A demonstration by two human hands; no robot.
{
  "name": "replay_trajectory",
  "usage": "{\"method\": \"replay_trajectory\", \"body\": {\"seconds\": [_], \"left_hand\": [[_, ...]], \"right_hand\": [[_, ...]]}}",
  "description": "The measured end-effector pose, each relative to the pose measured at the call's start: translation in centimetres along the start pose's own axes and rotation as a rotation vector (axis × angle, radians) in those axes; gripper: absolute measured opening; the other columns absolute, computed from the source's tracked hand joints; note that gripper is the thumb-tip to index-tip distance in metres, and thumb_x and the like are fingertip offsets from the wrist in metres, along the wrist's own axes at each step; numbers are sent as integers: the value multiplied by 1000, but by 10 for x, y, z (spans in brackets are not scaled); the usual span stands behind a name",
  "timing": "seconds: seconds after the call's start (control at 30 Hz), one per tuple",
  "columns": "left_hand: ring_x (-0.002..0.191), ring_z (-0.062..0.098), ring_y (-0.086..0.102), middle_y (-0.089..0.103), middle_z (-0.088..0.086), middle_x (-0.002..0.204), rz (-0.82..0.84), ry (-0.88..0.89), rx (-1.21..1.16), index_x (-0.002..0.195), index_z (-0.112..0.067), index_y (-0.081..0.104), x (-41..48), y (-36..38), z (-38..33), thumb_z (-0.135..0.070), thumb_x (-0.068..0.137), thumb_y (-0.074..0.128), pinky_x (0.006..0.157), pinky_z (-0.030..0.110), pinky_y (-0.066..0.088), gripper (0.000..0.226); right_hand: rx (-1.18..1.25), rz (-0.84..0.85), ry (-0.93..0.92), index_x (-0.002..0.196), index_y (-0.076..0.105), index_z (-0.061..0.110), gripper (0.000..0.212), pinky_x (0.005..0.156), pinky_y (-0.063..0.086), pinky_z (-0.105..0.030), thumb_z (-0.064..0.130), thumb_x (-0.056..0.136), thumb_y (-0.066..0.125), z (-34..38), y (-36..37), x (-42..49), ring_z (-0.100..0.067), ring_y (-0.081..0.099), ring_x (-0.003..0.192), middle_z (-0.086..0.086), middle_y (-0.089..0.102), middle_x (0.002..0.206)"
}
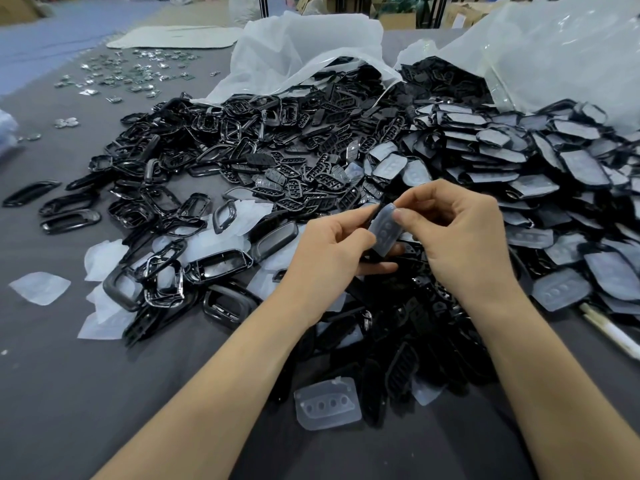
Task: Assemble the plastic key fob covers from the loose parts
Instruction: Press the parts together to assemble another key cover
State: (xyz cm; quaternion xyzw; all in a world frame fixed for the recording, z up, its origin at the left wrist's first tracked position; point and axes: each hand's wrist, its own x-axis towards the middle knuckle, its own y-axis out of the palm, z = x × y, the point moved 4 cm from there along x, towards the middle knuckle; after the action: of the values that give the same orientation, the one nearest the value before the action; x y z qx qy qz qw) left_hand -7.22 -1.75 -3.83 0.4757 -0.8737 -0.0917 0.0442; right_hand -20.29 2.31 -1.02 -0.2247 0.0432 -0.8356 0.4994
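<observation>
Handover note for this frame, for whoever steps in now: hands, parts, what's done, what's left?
Left hand: grips a black part, mostly hidden, behind the translucent button pad.
Right hand: pinches that pad's upper end.
Parts: black frames heaped left, black button plates centre, film-covered pieces right; a spare pad lies nearest the person.
Done: no finished cover can be picked out.
Left: seat this pad, then work through the heaps.

A black part (375,213) behind the translucent button pad (385,230) is mostly hidden by the left hand (329,247). The plastic bag (554,46) at right runs off frame. The distant shiny pieces (131,74) are too small to identify.
</observation>
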Motion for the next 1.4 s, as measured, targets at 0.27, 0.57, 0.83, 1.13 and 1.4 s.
{"method": "replay_trajectory", "body": {"seconds": [0.27, 0.57, 0.83, 1.13, 1.4], "left_hand": [[89, 21, 70, 70, 12, 101, 24, 9, 25, 130, 1, 55, -1, 2, -2, 16, 89, 33, 72, 30, 59, 49], [87, 19, 71, 72, 7, 97, 27, 27, 55, 131, 1, 54, -1, 2, -1, 14, 90, 35, 71, 29, 59, 48], [90, 15, 72, 74, -7, 91, 24, 103, 135, 107, -27, 65, -1, 3, -1, 9, 95, 41, 71, 27, 58, 44], [94, 19, 71, 74, -5, 93, 21, 137, 174, 112, -24, 63, 0, 3, -3, 9, 95, 41, 72, 28, 59, 43], [99, 26, 69, 72, 1, 96, 42, 158, 124, 110, -27, 63, -1, 7, -4, 9, 95, 41, 73, 30, 59, 45]], "right_hand": [[-52, -21, -14, 77, 69, 18, 16, 52, 42, -5, 2, 81, 71, 1, -1, 0, 0, 59, 59, 2, 67, 70], [-63, -48, -6, 77, 69, 18, 13, 58, 44, -7, 5, 81, 72, 1, -2, 0, 2, 61, 60, 8, 68, 69], [-107, -70, -17, 77, 67, 25, 18, 65, 50, -15, 9, 79, 74, 0, -3, -1, -2, 63, 64, 10, 67, 71], [-81, -68, -30, 77, 69, 23, 14, 64, 49, -14, 10, 80, 73, -1, 0, -1, -3, 63, 64, 10, 68, 70], [-95, -98, -33, 75, 63, 32, 21, 68, 48, -19, 14, 82, 72, -1, 1, -1, -10, 58, 68, 7, 54, 86]]}}
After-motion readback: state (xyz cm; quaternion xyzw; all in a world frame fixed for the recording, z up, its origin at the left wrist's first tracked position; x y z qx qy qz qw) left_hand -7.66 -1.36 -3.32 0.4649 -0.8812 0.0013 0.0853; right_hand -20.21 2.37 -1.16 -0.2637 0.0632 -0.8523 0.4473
